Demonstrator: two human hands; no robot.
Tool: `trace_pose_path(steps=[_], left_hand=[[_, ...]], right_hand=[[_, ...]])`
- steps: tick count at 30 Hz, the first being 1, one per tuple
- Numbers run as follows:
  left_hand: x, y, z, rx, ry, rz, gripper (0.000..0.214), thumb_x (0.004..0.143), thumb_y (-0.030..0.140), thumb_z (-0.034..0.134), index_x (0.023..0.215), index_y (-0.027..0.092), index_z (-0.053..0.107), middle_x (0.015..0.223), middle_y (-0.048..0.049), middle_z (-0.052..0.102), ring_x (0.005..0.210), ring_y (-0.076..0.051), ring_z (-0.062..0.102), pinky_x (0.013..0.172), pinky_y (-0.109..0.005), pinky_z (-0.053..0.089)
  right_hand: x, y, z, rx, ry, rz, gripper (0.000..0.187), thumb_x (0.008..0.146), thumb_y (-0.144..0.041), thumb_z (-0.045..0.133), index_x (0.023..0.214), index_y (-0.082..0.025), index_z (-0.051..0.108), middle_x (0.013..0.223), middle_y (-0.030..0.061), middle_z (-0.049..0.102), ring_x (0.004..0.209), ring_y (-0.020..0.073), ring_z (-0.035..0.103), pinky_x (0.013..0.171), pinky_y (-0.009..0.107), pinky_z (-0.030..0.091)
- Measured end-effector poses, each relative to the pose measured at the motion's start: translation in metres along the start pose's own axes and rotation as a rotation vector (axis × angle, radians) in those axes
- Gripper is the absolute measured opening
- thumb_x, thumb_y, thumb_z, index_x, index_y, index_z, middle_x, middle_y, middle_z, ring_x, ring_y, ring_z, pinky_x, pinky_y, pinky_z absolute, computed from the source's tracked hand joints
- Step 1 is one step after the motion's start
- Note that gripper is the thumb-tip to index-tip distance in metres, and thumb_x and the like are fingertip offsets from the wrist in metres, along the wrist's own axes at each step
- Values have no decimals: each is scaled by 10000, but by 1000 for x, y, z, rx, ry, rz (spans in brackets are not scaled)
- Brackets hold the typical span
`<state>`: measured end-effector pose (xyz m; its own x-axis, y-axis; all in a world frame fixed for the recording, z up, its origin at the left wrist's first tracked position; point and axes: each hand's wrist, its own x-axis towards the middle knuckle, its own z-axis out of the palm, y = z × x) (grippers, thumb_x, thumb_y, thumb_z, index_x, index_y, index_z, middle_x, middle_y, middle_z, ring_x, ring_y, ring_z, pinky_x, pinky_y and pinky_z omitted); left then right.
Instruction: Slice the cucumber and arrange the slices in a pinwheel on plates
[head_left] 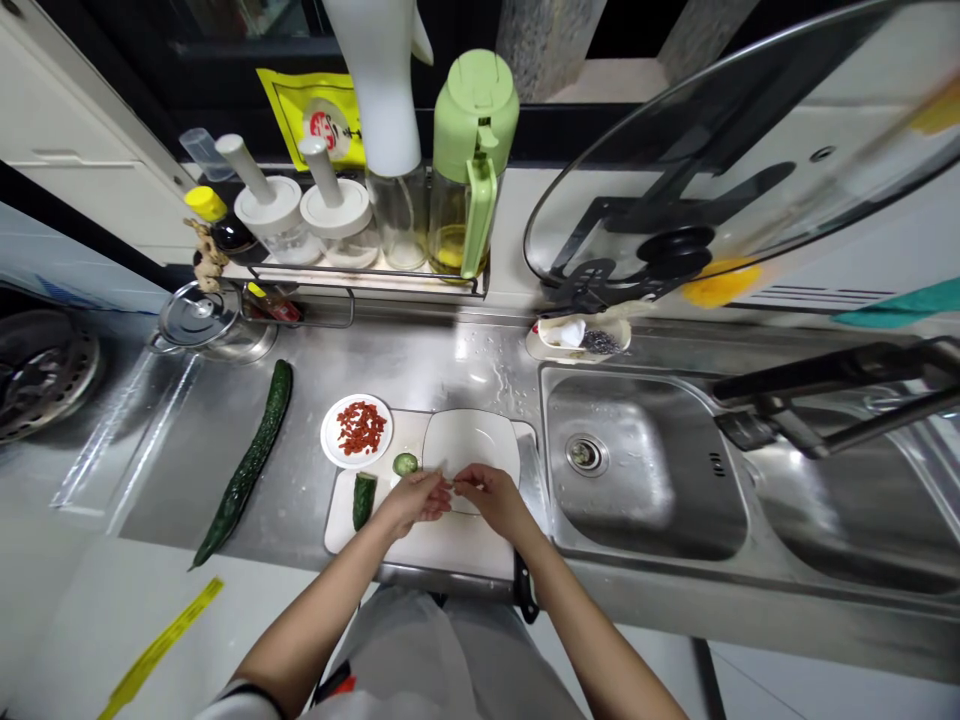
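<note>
My left hand [417, 500] and my right hand [489, 494] meet over the front edge of a white plate [480, 435]. Their fingertips pinch together on something too small to name. Under them lies a pale cutting board [450, 548]. On it, left of my left hand, are a short piece of cucumber [364, 500] and a rounded green cucumber end [405, 464]. A small white dish [328, 440] of red dried berries [361, 428] sits at the board's back left corner. Beside my right wrist is a knife's black handle [526, 592], its blade along the board's right side.
A long cucumber [251, 465] lies on the steel counter to the left, near a lidded pot [214, 322]. Right of the board is a steel sink [645, 470] with a faucet [832, 395]. Behind, a rack [367, 283] holds jars and a green oil bottle [472, 165]; a glass lid [720, 180] hangs right.
</note>
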<state>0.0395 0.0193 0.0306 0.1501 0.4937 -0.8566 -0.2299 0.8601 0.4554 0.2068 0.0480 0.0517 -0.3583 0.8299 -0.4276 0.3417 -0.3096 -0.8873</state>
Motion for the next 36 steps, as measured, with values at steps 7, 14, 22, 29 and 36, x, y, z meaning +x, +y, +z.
trace_pose_path(steps=[7, 14, 22, 29, 36], left_hand=[[7, 8, -4, -141, -170, -187, 322, 628, 343, 783, 770, 111, 612, 604, 12, 569, 525, -54, 524, 475, -149, 358], [16, 12, -4, -121, -169, -117, 315, 571, 209, 808, 837, 112, 670, 635, -15, 617, 552, -72, 564, 491, -163, 364], [27, 31, 7, 248, 27, 321, 228, 593, 290, 755, 753, 148, 675, 676, -12, 658, 604, -105, 578, 564, -211, 399], [51, 45, 13, 669, 184, 711, 95, 726, 272, 656, 771, 198, 696, 748, -5, 674, 677, -132, 579, 655, -245, 439], [71, 59, 26, 1026, 280, 962, 100, 823, 212, 587, 821, 209, 686, 818, -41, 673, 839, -186, 568, 802, -308, 421]], right_hand=[[-12, -5, -3, -89, -13, -45, 169, 776, -320, 570, 808, -213, 697, 781, 5, 691, 723, 140, 601, 589, 227, 385], [-14, 8, -6, -33, 56, -11, 198, 761, -356, 572, 784, -193, 683, 745, 15, 673, 703, 144, 590, 599, 238, 406], [1, 22, -3, 232, 128, 240, 238, 692, -407, 585, 723, -176, 629, 615, 10, 641, 551, 131, 563, 518, 241, 408], [27, 36, -2, 245, 226, 287, 238, 686, -392, 556, 777, -176, 602, 632, 9, 648, 511, 127, 578, 439, 220, 369], [52, 43, -7, 140, 334, 277, 125, 733, -319, 530, 778, -202, 538, 596, -41, 627, 439, 110, 577, 474, 218, 402]])
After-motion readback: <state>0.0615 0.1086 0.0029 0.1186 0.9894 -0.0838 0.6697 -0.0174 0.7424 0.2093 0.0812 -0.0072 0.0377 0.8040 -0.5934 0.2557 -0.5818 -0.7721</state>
